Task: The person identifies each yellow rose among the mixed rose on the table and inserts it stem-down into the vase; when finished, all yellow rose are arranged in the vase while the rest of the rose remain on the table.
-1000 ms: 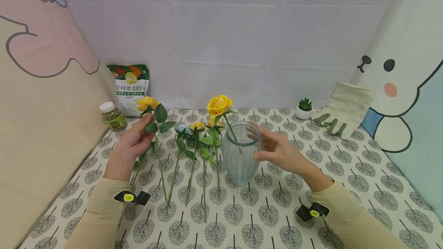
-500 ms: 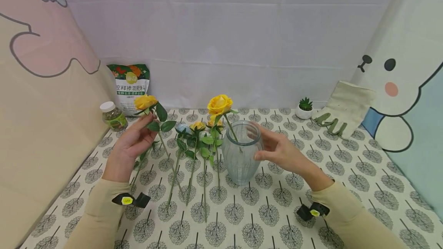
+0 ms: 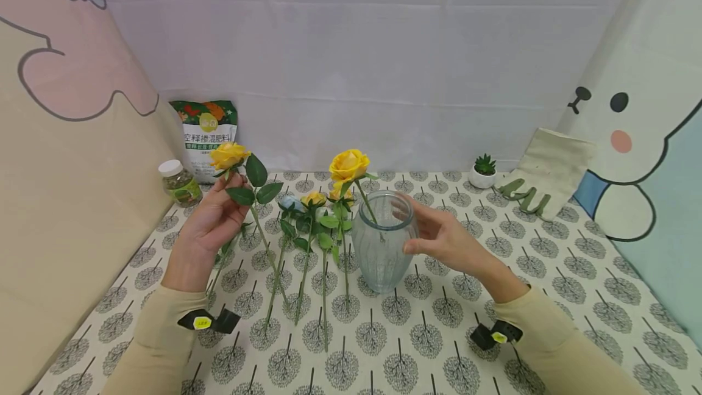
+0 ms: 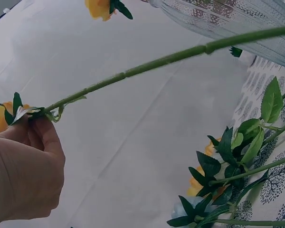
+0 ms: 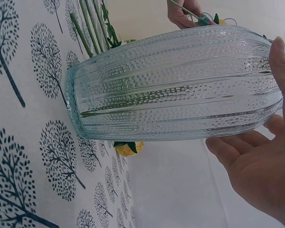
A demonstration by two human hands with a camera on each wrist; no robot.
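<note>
On the bench (image 3: 419, 355), covered with white tree-printed cloth, stands a ribbed, clear glass vase (image 3: 382, 264), and at back left a green-and-white bag (image 3: 207, 133) shows 释掺混肥料, its finer print unreadable. The right hand (image 3: 448, 238) grasps the vase near its rim, while the left hand (image 3: 210, 227) pinches a long-stemmed yellow rose (image 3: 228, 156) under its bloom, raised left of the vase. Another yellow rose (image 3: 349, 166) leans inside the vase; a white-capped, green-labelled jar (image 3: 183, 185) sits beside the bag.
</note>
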